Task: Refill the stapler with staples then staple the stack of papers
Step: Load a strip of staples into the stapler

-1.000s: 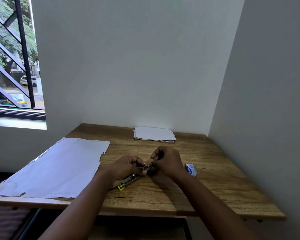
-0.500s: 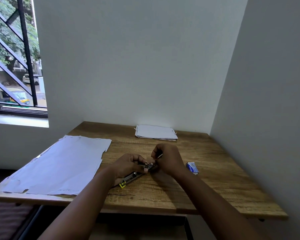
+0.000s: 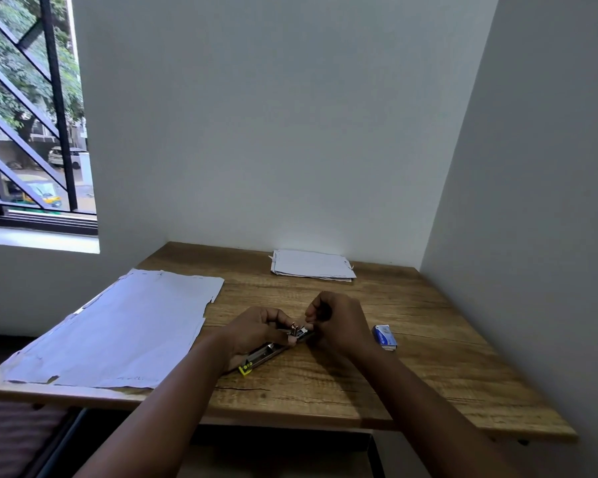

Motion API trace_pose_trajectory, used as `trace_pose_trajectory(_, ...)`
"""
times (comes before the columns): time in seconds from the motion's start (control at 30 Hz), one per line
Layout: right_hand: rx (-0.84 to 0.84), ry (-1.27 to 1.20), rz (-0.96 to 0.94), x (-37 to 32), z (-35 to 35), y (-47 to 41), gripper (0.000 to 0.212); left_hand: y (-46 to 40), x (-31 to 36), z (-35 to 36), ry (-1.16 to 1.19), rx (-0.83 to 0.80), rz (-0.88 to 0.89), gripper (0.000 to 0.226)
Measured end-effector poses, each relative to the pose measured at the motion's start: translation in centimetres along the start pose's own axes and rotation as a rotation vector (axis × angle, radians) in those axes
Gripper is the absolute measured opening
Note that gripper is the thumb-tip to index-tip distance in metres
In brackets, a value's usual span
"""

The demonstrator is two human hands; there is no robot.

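An opened metal stapler (image 3: 268, 353) with a yellow end lies flat on the wooden table (image 3: 411, 381) near the front middle. My left hand (image 3: 256, 331) presses on its middle part and holds it down. My right hand (image 3: 339, 320) is closed at the stapler's far end, fingertips pinched on something small there; what it pinches is too small to tell. A small blue staple box (image 3: 384, 337) lies just right of my right hand. A small stack of white papers (image 3: 312, 264) rests at the table's back edge by the wall.
A large sheet of white paper (image 3: 118, 329) with torn edges covers the table's left part. White walls close the table in at the back and right. A barred window (image 3: 25, 132) is on the left.
Both hands stayed on the stapler with only small finger shifts at its far end. The view tilted slightly.
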State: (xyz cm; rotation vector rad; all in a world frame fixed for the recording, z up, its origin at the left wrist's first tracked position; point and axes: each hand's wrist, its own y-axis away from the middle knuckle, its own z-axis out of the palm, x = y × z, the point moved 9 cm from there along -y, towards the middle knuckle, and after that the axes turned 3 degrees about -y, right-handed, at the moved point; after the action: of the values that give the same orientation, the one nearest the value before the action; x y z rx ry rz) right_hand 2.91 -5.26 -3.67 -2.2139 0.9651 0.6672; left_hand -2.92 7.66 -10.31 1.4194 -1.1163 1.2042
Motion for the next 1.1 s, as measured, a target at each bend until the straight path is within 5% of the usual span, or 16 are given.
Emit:
trace_pose_trajectory(0.27, 0.046, 0.053, -0.067, -0.3, -0.4, -0.1, 0.020, -0.3, -0.2, -0.1, 0.004, -0.018, 0.002, 0.020)
trace_pose_trajectory(0.43, -0.141, 0.113, -0.206, -0.7, 2.0, 0.5, 0.027, -0.6, -0.4, 0.0, 0.042, -0.036, 0.035, 0.020)
trace_pose_trajectory(0.6, 0.008, 0.202, -0.130, 1.2, 0.2, -0.5, 0.016, -0.7, -0.5, -0.1, 0.017, -0.030, 0.024, 0.021)
trace_pose_trajectory(0.93, 0.064, -0.463, 0.325, 6.5, 0.2, -0.1, 0.031, -0.6, 0.0, 0.5, 0.111, -0.113, 0.038, 0.018)
trace_pose_trajectory(1.1, 0.080, -0.756, 0.314, 4.6, 0.5, 0.0, 0.033, -0.7, 0.2, 0.6, 0.189, -0.125, 0.038, 0.052)
